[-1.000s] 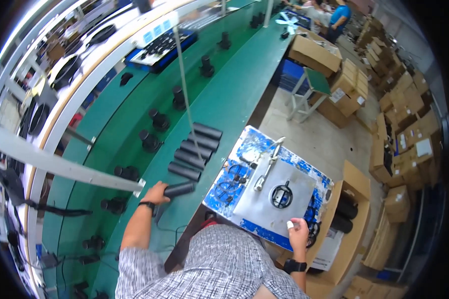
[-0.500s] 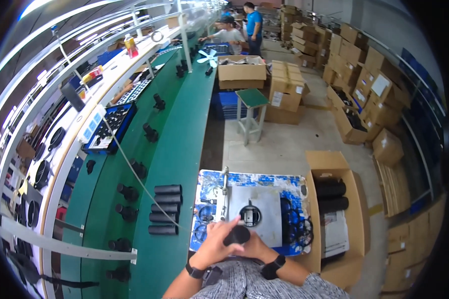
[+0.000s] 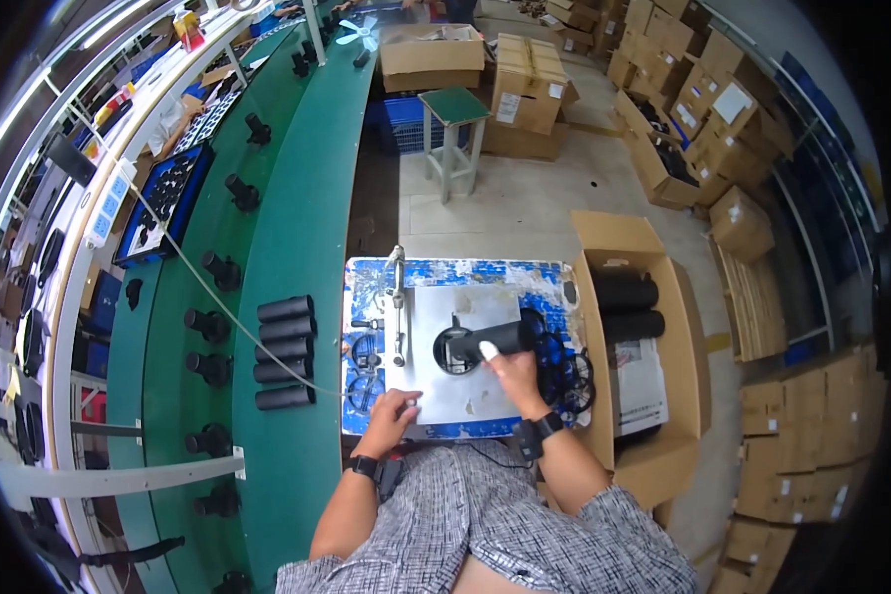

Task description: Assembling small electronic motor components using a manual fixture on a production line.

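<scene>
My right hand (image 3: 517,378) grips a black cylindrical tube (image 3: 500,339) from its near side, the thumb across it. A white covering shows on the thumb tip. Held sideways, the tube has its left end over the dark round opening (image 3: 455,350) in a grey metal plate (image 3: 428,309); whether they touch, I cannot tell. My left hand (image 3: 392,410) is at the plate's near left corner, fingers bent and slightly apart, with nothing visible between them. A metal lever fixture (image 3: 398,312) stands along the plate's left side.
Several black tubes (image 3: 285,351) lie on the green bench (image 3: 297,228) to the left. Black rings (image 3: 576,381) sit on the blue worktable (image 3: 366,272), right of the plate. An open carton (image 3: 685,346) with more tubes stands at the right. A stool (image 3: 453,104) stands ahead.
My hands have separated: the left has moved off the tube to the plate's corner. The right has carried the tube forward and tipped it sideways over the opening. The view has tilted down.
</scene>
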The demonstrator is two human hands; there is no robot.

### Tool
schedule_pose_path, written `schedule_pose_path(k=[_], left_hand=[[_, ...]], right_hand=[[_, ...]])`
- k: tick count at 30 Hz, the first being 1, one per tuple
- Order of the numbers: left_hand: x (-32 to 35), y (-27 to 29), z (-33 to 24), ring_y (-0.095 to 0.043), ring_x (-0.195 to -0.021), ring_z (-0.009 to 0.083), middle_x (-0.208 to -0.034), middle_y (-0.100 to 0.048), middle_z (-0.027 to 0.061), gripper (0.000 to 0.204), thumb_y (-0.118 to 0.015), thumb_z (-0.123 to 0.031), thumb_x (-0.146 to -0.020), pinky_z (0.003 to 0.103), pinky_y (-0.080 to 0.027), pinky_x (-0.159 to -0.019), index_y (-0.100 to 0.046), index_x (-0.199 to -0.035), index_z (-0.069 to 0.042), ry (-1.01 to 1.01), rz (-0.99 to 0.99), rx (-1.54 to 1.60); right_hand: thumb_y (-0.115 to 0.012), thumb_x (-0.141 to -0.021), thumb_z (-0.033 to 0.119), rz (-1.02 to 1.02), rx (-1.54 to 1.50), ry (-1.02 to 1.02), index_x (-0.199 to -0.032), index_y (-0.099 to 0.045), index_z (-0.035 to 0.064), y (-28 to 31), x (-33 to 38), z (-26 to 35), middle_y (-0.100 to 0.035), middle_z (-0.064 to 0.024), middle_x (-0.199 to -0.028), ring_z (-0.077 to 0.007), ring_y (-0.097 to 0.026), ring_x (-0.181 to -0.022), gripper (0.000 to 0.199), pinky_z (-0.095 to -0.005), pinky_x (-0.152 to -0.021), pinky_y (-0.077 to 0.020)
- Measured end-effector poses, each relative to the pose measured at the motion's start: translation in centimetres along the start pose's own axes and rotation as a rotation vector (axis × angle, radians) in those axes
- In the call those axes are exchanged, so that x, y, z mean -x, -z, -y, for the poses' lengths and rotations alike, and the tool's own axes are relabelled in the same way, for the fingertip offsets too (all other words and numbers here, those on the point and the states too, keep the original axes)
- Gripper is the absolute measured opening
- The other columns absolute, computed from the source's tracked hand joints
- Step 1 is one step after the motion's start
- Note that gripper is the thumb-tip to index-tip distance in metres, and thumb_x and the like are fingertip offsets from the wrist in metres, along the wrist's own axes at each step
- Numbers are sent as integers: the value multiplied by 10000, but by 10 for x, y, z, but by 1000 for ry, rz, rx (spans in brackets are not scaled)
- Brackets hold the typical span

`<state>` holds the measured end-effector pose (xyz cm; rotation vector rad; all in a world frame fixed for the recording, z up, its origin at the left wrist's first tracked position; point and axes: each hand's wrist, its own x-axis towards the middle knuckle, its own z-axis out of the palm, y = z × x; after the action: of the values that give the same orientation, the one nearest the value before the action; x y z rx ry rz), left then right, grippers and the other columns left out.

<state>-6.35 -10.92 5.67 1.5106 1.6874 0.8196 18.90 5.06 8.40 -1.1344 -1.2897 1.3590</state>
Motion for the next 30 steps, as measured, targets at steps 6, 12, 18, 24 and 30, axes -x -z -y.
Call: schedule_pose_path(k=[6,12,18,24,30], left_hand=[[12,0,1,-575,-1082,276,-1108,-657,63,355,-730,-164,-940,391,-431,-1003,-720,-1295,-163,42,-14,64],[13,0,1,-572,-1045,257,-1079,-644,62,363,-738,-150,-948,367,-444,-964,-716,-1311,-149,-25,-69,28],[14,3,4,-554,-1144,253,-1137,-643,35,367,-712,-178,-963,384,-382,-1027,-702,-1329,-197,49,-13,63],[10,4,1,-565,-1077,248,-1094,-642,48,357,-713,-142,-963,371,-398,-1014,-714,-1318,-174,17,-16,59],[10,6,2,-550,-1154,245,-1131,-638,26,350,-701,-189,-970,390,-348,-1037,-711,-1319,-215,72,35,78]], right_hand=[[-851,-828,202,61,406,145,-1132,-623,8,-33,5,26,-741,-139,-935,-307,-743,-867,427,-420,-797,-585],[-850,-716,164,130,724,238,-1139,-627,18,-46,-6,23,-711,-231,-1024,-443,-702,-1015,500,-479,-875,-572],[-889,-706,219,449,732,276,-1146,-650,22,-22,-43,35,-717,-216,-1059,-432,-700,-1011,538,-461,-889,-571],[-890,-712,223,491,744,314,-1160,-669,28,-23,-46,27,-721,-209,-1062,-410,-714,-997,536,-452,-875,-577],[-811,-718,133,288,710,204,-1181,-653,21,-26,-18,20,-719,-211,-1057,-414,-712,-993,502,-458,-896,-575]])
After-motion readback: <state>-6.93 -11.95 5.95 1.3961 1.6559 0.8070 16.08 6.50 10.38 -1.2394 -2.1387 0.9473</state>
